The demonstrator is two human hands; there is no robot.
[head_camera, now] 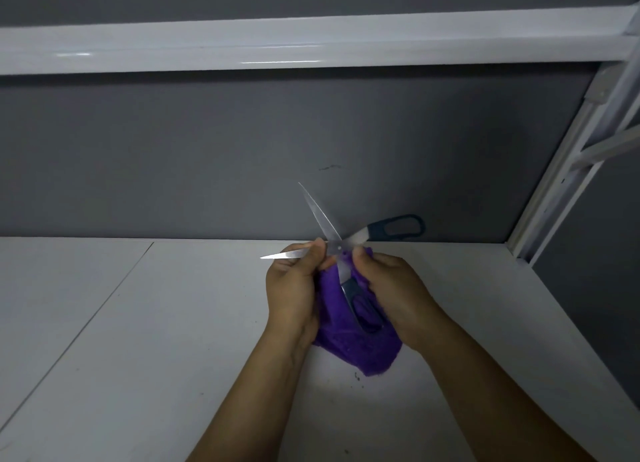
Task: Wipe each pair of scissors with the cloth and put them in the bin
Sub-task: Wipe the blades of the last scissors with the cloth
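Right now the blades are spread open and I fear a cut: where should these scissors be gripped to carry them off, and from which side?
Probably the free dark handle loop, reached from the right. The scissors stand open in an X, both blade tips point left and up-left, and the left hand pinches one blade. The other loop lies against the purple cloth.

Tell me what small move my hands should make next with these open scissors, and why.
Probably slide the purple cloth up along the free blade. The scissors are spread wide, the left hand pinches the other blade, and the right hand grips the cloth near the pivot, so that raised blade looks like the part still to be wiped.
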